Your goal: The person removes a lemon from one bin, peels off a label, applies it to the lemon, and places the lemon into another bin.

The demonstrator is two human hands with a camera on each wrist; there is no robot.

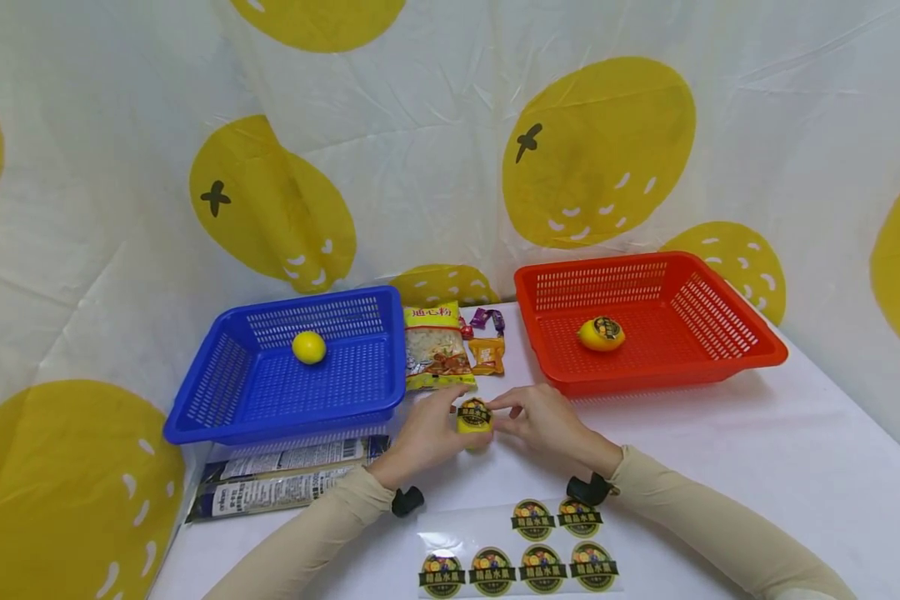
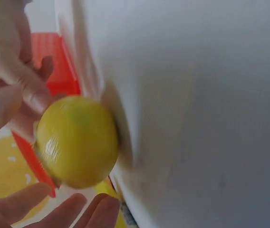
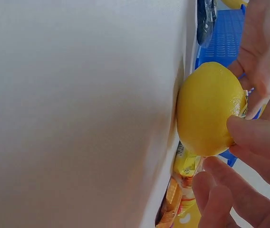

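Observation:
A yellow lemon (image 1: 474, 439) stands on the white table between both hands, with a round black-and-gold fruit sticker (image 1: 474, 413) on its upper side. My left hand (image 1: 429, 427) holds the lemon from the left, thumb in front and fingers behind. From the right, the thumb and fingertips of my right hand (image 1: 542, 421) pinch at the lemon beside the sticker's edge. The right wrist view shows the lemon's bare side (image 3: 206, 111) with fingertips against it. In the left wrist view the lemon (image 2: 78, 142) hides most of the sticker.
A blue basket (image 1: 285, 425) with one lemon (image 1: 309, 347) stands left; a red basket (image 1: 645, 385) with a stickered lemon (image 1: 596, 337) stands right. Between them lie a food packet (image 1: 435, 342) and small sweets (image 1: 487, 354). A sticker sheet (image 1: 465, 529) lies in front, long packets (image 1: 277, 492) at left.

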